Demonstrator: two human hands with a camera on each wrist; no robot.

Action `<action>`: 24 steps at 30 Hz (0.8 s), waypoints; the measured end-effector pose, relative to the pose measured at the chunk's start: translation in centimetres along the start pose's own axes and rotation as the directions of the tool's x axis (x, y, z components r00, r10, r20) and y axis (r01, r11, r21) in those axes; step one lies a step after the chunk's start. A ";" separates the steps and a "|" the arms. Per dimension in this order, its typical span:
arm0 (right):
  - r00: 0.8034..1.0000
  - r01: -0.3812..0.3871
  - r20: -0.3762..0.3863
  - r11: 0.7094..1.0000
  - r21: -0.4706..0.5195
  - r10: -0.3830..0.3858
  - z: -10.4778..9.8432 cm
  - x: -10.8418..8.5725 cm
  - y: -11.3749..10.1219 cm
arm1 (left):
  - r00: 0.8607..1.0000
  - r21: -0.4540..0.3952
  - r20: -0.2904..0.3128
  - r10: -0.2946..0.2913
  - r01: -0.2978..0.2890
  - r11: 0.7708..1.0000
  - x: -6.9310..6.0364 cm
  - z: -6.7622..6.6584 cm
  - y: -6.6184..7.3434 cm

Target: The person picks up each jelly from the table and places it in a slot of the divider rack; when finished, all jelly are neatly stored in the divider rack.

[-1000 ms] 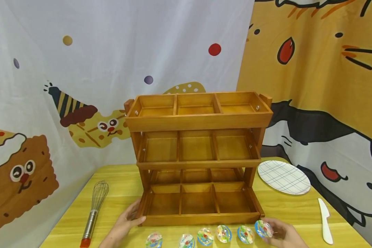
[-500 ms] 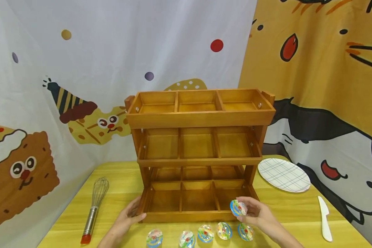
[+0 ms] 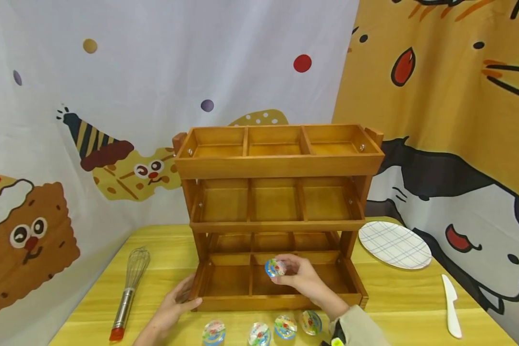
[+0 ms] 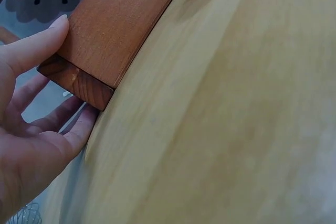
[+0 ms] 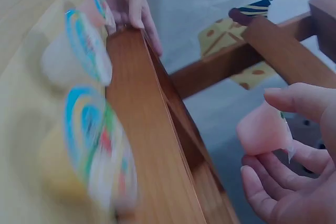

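Note:
My right hand (image 3: 304, 281) pinches a jelly cup (image 3: 275, 267) between thumb and fingers, over the middle compartment of the bottom tier of the wooden rack (image 3: 278, 166). In the right wrist view the cup's body (image 5: 258, 132) is pink, its printed lid turned away. My left hand (image 3: 173, 302) holds the rack's lower left corner; in the left wrist view the thumb lies on the front board (image 4: 118, 30) and the fingers bend round the side. Several more jelly cups (image 3: 259, 334) with colourful lids stand in a row before the rack, partly hidden by my right sleeve.
A whisk (image 3: 131, 288) with a red end lies on the table left of the rack. On the right are a white checked plate (image 3: 395, 245) and a white plastic knife (image 3: 451, 307). A cartoon-printed cloth (image 3: 259, 57) hangs behind the table.
My right hand has lifted the jelly cup from the right end of the row and carried it left over the rack's bottom tier. My left hand has stayed at the corner.

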State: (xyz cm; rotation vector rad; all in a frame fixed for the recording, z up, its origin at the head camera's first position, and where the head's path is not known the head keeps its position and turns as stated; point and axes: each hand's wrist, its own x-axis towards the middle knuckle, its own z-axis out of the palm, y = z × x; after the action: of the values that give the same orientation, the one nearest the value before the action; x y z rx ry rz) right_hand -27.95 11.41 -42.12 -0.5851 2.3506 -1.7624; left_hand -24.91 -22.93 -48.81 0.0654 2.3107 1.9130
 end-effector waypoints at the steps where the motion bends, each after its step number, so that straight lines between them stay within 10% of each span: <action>1: 1.000 0.001 -0.010 1.000 0.003 -0.001 0.8 0.7 -0.1 | 1.000 0.000 -0.002 -0.001 0.001 1.000 0.0 0.0 -0.1; 24: 0.970 -0.157 -0.205 0.980 -0.123 0.130 13.9 9.3 0.5 | 0.999 0.012 -0.010 0.034 -0.034 0.999 -0.5 0.1 0.4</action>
State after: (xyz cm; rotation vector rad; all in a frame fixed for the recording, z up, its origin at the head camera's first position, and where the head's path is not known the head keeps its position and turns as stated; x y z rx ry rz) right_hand -31.79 -4.46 -45.66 -0.2586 2.5887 -1.6732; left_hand -24.39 -22.86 -48.36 0.0969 2.3428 1.9194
